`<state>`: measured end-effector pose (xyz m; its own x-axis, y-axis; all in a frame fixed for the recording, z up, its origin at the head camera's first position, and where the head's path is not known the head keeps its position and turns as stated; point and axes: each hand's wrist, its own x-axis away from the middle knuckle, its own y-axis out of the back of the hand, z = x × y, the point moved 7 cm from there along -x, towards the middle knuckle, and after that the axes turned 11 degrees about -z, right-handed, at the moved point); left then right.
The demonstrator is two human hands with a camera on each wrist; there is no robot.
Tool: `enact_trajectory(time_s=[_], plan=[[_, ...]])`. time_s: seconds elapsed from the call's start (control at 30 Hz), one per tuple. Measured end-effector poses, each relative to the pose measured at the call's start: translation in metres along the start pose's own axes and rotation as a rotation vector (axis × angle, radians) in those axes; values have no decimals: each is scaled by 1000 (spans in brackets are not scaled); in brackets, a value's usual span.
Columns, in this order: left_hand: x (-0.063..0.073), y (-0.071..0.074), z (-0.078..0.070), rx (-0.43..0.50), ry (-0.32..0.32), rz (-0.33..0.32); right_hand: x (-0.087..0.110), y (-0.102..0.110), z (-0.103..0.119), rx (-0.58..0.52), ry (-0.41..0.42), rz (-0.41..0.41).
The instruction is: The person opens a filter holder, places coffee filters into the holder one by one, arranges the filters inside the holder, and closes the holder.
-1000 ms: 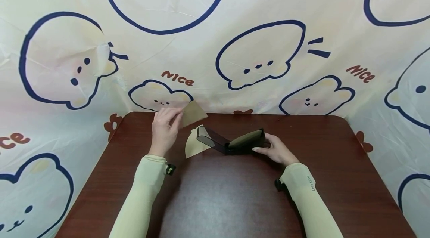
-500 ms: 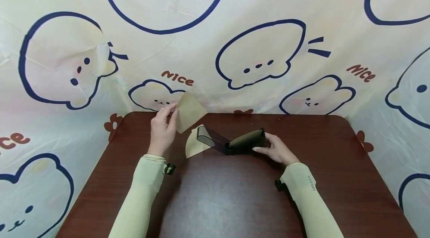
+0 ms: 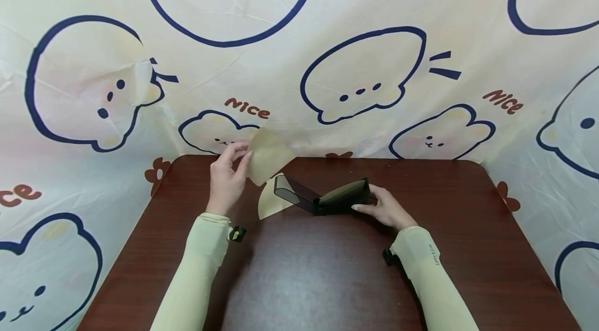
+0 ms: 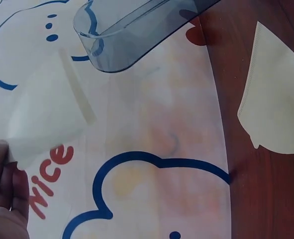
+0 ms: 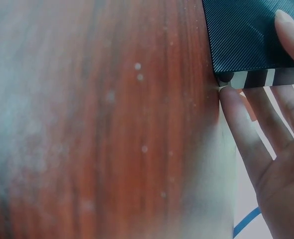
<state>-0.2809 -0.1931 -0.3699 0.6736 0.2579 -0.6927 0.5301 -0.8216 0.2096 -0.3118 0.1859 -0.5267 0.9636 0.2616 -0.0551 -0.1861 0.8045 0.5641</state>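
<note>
My left hand pinches a pale tan coffee filter by its left edge, above the back of the table. The left wrist view shows the filter with a seam strip along one side. A second coffee filter lies flat below, partly under the smoky see-through lid of a black filter case. That case stands with its lid swung out to the left, and more filters show inside. Around its right end my right hand holds it; the right wrist view shows the case's ribbed side.
Both hands work near the back of a dark reddish-brown wooden table. Behind it hangs a white curtain printed with blue cartoon outlines, also falling along the left and right sides.
The filter in my left hand has turned to show its broad face and moved slightly right, over the filter on the table. My right hand and the case stay put.
</note>
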Motion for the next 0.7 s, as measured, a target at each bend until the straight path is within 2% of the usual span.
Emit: enact_trajectory(time_s=[0.13,0.33,0.5,0.7], plan=[[-2,-6,-5,21,-20,4,0,0,0,-8,0,0],[-5,-18,-18,13,-95,32,0,-1,1,-6,2,-2],[-7,-28,-27,18,-132,66,0,-1,2,-4,-3,-2],[-8,-41,-40,44,-192,71,0,0,2,-4,-4,-2]])
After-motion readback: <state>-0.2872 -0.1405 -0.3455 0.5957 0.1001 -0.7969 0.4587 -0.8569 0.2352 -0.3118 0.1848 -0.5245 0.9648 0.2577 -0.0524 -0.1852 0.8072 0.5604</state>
